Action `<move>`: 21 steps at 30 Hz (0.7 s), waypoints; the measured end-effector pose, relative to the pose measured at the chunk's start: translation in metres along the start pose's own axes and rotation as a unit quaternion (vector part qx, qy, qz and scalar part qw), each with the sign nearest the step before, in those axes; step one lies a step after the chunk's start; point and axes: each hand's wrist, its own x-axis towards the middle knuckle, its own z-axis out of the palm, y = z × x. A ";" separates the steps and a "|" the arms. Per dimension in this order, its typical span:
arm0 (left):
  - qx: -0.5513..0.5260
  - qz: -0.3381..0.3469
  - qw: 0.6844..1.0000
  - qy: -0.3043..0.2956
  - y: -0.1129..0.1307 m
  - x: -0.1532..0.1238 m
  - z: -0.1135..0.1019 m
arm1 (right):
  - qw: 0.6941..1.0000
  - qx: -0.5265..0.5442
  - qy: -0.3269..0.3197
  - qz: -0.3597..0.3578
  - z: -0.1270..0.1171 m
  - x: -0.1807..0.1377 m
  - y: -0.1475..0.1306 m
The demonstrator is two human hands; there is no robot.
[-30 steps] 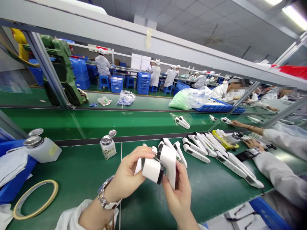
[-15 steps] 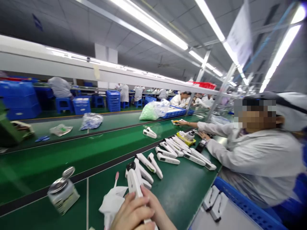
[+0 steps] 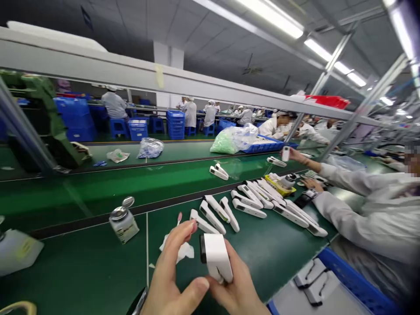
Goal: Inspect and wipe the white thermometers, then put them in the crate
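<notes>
Right hand: grips white device from below.
Left hand: fingers spread, thumb touching device.
Other units: lying beyond device, untouched.

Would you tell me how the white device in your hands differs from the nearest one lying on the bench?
The held device is raised off the green bench, gripped by the right hand, with the left hand open beside it. The lying device rests flat, untouched. The held device shows a short, blocky end, while the lying device shows its long side. Both are white.
</notes>
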 end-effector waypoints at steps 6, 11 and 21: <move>-0.012 -0.047 0.996 -0.069 0.011 -0.001 -0.010 | 0.979 -0.133 0.023 -0.153 0.010 0.005 -0.004; -0.031 -0.050 0.994 -0.094 0.016 0.002 -0.011 | 0.969 -0.153 -0.033 -0.192 0.007 0.013 -0.003; -0.098 -0.097 0.989 -0.047 0.015 0.004 -0.018 | 0.959 -0.149 -0.026 -0.241 0.014 0.017 0.004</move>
